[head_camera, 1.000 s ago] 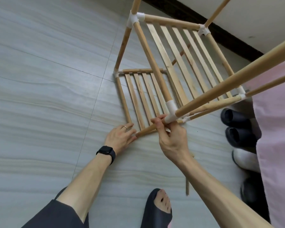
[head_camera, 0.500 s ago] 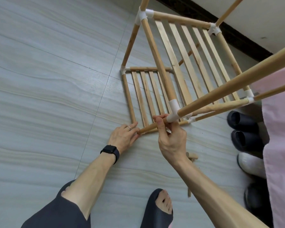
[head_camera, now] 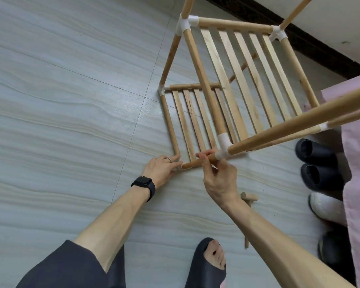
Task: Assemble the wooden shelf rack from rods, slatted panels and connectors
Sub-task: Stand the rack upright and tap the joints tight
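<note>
Rack (head_camera: 235,24) of pale rods (head_camera: 203,80), slats (head_camera: 257,80); right fingers (head_camera: 206,166) pinch rod (head_camera: 191,163), left fingers' (head_camera: 173,159) hold unclear.
</note>
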